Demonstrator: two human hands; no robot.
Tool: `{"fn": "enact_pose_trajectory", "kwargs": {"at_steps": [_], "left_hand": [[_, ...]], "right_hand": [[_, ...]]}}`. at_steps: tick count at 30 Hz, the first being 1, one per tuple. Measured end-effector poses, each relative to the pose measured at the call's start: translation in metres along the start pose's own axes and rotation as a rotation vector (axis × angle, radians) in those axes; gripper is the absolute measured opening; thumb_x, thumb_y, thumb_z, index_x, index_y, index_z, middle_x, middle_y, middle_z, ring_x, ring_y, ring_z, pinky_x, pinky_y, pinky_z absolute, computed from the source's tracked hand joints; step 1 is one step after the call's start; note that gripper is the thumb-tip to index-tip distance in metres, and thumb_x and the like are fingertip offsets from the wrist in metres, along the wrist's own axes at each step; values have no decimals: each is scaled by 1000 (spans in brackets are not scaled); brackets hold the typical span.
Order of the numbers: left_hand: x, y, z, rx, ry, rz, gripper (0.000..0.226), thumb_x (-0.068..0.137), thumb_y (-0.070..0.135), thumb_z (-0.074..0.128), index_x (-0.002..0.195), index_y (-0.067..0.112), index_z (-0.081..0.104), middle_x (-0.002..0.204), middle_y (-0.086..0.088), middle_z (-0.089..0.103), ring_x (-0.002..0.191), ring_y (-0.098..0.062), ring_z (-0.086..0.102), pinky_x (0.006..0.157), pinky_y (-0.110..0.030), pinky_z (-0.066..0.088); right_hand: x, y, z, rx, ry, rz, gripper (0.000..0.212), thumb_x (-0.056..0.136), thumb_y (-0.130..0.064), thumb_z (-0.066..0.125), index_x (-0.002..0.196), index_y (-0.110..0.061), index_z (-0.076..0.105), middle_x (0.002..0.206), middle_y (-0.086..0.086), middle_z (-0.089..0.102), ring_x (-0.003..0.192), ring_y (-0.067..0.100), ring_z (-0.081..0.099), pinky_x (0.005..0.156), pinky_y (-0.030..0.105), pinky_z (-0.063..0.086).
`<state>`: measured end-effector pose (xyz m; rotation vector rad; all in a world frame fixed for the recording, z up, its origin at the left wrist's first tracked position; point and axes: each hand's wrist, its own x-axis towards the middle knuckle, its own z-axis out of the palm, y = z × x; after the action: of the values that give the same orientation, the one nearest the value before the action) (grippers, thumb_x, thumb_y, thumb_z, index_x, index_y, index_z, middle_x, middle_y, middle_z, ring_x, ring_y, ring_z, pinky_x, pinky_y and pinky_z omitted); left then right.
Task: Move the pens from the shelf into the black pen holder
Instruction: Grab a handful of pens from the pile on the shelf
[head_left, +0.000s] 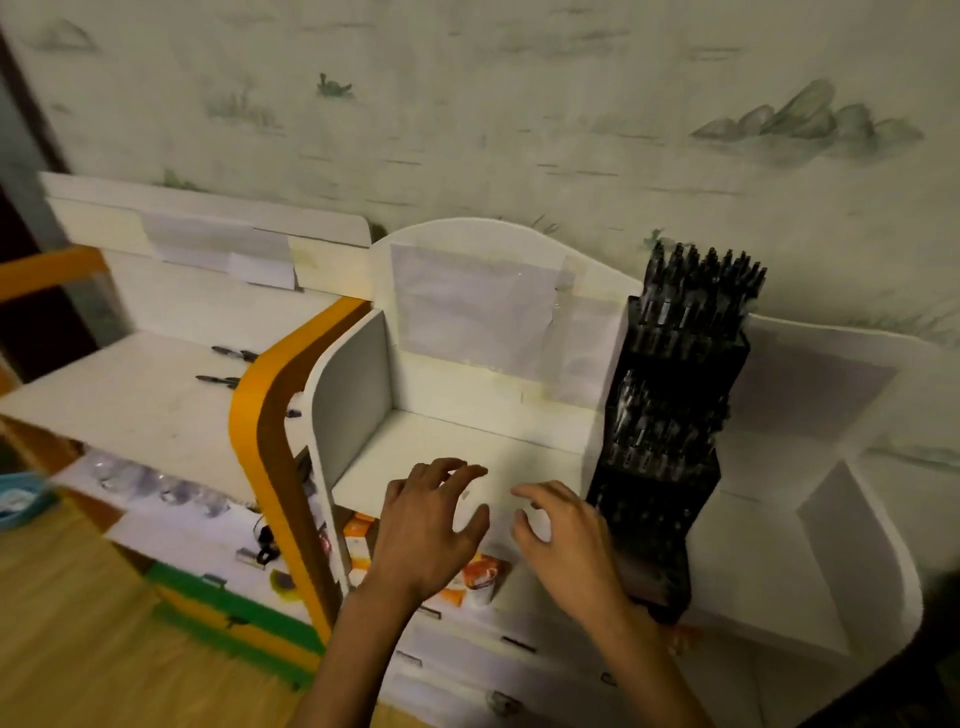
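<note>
Black pen holder (670, 415) at three o'clock is crammed; your left hand (428, 525) and right hand (563, 540) hover empty, fingers loosely spread, so forcing more pens (228, 366) risks tipping it.

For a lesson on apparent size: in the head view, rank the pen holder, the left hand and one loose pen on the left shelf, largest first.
1. Pen holder
2. Left hand, though it is nearer the camera, which enlarges it
3. Loose pen, farther off, so it looks smallest

The pen holder (670, 426) at right was black, the shelf (447, 452) white, its left divider (260, 415) orange-edged; the wall (519, 104) behind showed pale grey-green landscape wallpaper.
</note>
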<state>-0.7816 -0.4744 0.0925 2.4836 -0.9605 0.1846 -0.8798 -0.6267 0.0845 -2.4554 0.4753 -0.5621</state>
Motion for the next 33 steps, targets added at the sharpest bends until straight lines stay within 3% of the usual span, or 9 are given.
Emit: {"fn": "enact_pose_trajectory", "kwargs": {"at_steps": [4, 8, 12, 16, 20, 23, 28, 30, 33], "left_hand": [[-13, -42, -28, 27, -1, -49, 53, 90, 60, 37, 141, 45, 44, 148, 13, 46, 135, -13, 41, 109, -42, 34], [-31, -96, -60, 36, 28, -86, 54, 90, 59, 38, 141, 45, 44, 148, 11, 46, 136, -15, 40, 108, -44, 35], [-49, -164, -91, 40, 35, -105, 56, 91, 61, 38, 144, 45, 38, 150, 13, 43, 135, -14, 42, 105, -45, 40], [-65, -228, -124, 58, 57, -122, 54, 95, 59, 40, 146, 44, 37, 153, 10, 41, 136, -17, 43, 106, -44, 38], [-75, -296, -156, 88, 66, -131, 54, 96, 57, 42, 148, 45, 33, 155, 11, 38, 139, -15, 37, 108, -42, 34], [-74, -342, -175, 85, 71, -147, 52, 96, 55, 45, 146, 44, 37, 153, 10, 41, 137, -17, 40, 106, -44, 36], [-59, -394, -191, 94, 79, -148, 53, 96, 55, 45, 146, 43, 38, 153, 9, 40, 138, -18, 39, 107, -42, 34], [-47, -412, -191, 84, 56, -147, 53, 96, 56, 44, 147, 43, 36, 154, 8, 39, 138, -18, 38, 109, -43, 34], [-24, -439, -186, 71, 26, -151, 55, 95, 58, 43, 147, 42, 36, 154, 7, 39, 139, -19, 39, 110, -46, 37]], "right_hand": [[6, -50, 29, 6, -49, -61, 31, 94, -38, 58, 124, -33, 59, 126, -17, 57, 113, 4, 55, 91, 8, 37], [14, -100, 67, 26, -87, -96, 33, 95, -41, 57, 127, -34, 56, 130, -15, 56, 116, 2, 53, 93, 13, 41], [16, -160, 113, 61, -102, -122, 32, 95, -37, 57, 127, -34, 56, 126, -16, 57, 106, -4, 49, 85, 7, 39], [18, -215, 163, 96, -104, -184, 31, 93, -41, 56, 123, -36, 57, 120, -19, 57, 104, -2, 54, 88, 17, 51], [25, -271, 209, 135, -129, -195, 36, 95, -38, 57, 130, -34, 55, 132, -17, 51, 119, 3, 51, 101, 28, 48], [32, -307, 239, 154, -148, -199, 34, 95, -31, 58, 129, -33, 56, 131, -17, 50, 119, 2, 50, 98, 18, 43], [54, -343, 278, 106, -185, -180, 37, 96, -26, 59, 133, -27, 54, 132, -12, 49, 119, 2, 49, 79, -2, 34], [66, -351, 292, 87, -176, -172, 38, 96, -26, 59, 134, -26, 54, 133, -12, 49, 120, 2, 49, 78, -4, 33], [89, -355, 315, 61, -175, -169, 40, 95, -26, 60, 134, -25, 53, 135, -10, 48, 122, 5, 49, 90, 8, 38]]}}
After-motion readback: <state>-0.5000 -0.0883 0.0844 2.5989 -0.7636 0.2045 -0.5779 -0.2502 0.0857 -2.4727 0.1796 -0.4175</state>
